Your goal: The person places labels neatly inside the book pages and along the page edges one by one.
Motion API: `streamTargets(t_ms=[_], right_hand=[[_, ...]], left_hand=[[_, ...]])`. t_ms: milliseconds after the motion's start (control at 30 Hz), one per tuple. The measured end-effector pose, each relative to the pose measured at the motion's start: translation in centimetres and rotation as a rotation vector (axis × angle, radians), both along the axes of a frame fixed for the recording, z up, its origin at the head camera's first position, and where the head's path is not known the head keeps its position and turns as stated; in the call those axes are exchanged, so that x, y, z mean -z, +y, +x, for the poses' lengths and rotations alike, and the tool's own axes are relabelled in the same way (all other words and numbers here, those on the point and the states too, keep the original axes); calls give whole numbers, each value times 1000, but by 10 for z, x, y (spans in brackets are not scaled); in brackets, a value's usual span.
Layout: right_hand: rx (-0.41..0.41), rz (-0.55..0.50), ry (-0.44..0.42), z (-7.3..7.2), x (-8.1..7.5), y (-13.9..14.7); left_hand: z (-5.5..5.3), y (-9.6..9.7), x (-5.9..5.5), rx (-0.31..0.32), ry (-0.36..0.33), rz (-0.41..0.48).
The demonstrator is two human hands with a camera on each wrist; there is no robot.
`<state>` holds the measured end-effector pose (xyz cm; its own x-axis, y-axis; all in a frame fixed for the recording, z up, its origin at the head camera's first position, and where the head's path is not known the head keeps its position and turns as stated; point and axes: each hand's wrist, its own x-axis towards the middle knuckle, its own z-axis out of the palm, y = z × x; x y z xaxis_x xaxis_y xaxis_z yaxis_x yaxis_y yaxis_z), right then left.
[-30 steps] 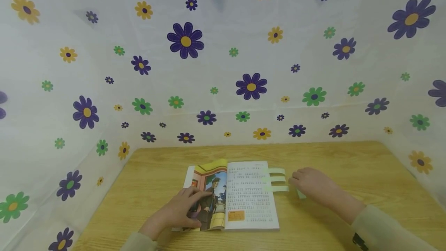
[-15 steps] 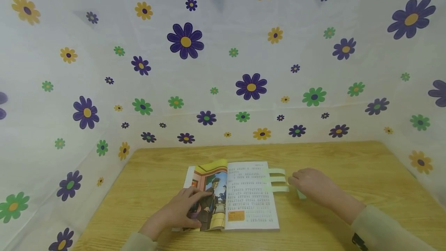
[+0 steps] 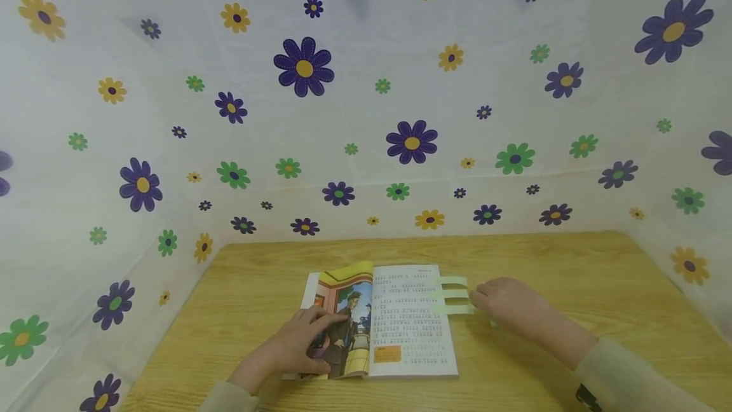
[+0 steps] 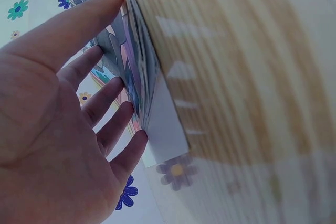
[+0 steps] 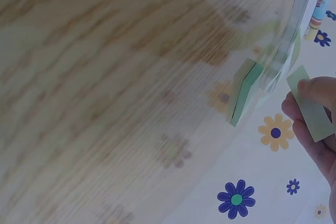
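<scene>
An open book (image 3: 412, 326) lies on the table, a colour picture on its left page and print on its right. My left hand (image 3: 288, 342) rests on the picture page with fingers spread; in the left wrist view the fingertips (image 4: 122, 84) touch the page. Beside the book's right edge, my right hand (image 3: 515, 307) pinches a pale green sticky strip (image 5: 311, 109) between thumb and fingers. A small green pad of sticky notes (image 5: 245, 93) lies on the table by that hand, mostly hidden in the head view. Three pale green sticky tabs (image 3: 456, 294) stick out from the right page.
The wooden table (image 3: 595, 285) extends around the book on all sides. White sheeting (image 3: 354, 113) with printed flowers encloses the table at the back and both sides. An orange box (image 3: 387, 354) is printed low on the right page.
My right hand has shifted slightly left, closer to the tabs, and now covers more of the green pad. The left hand and book have stayed still.
</scene>
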<state>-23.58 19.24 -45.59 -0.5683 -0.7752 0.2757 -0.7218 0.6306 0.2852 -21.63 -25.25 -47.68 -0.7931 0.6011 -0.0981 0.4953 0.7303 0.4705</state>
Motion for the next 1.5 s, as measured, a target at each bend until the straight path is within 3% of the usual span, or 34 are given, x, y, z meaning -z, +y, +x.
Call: streamTargets(t_ms=[133,233,500,600,900,1033,1167,1367,1500], right_hand=[[1,4,0,2,-2,-3],[14,8,-11,3,-3,-6],[46,40,-29,4,3,-10],[42,37,-27,4,4,-11],[14,53,-7,7,-1,-17],[5,66,0,8,-4,-20],[3,54,5,7,-4,-23],[14,32,-19,6,-2,-26],[4,23,-7,7,-3,-29]], left_hand=[[5,4,-10,2,-15,0],[6,4,-11,7,-11,-3],[1,-4,9,16,25,-1],[0,-5,11,4,14,3],[6,1,-5,-7,-31,3],[6,1,-5,7,-4,-8],[3,0,-1,8,2,-1],[-5,-5,15,-12,-9,6],[-7,-6,17,-11,-10,13]])
